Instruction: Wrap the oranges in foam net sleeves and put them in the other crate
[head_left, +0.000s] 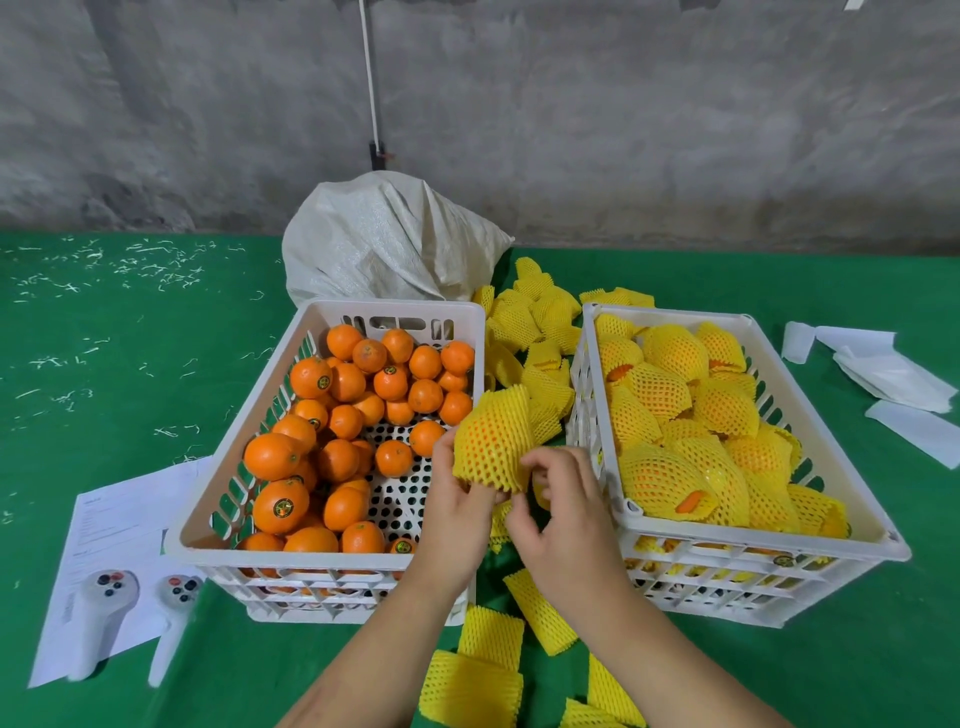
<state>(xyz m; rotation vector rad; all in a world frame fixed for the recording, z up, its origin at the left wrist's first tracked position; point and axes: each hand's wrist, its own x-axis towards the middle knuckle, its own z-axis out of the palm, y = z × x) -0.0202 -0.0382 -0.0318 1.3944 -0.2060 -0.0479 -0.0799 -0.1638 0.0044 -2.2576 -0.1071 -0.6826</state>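
Now we hold the orange (488, 441) at centre frame, between the two crates, so it drops easily into the right crate (753, 551). Our left hand (457, 499) grips it underneath while our right hand (558, 493) pinches the sleeve (498, 410) edge (pulling it closed, we judge).

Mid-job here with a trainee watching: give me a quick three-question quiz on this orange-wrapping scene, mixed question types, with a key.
1. True or false: the crate on the right holds bare, unwrapped oranges.
2. What are both hands, left hand and right hand, working on? A) a white sack B) a sleeved orange C) a sheet of paper
3. Fill in: loose yellow foam sleeves lie on the green table between the two ____.

Key: 1 false, its oranges are sleeved; the bare oranges are in the left crate. 2 B. 3 crates.
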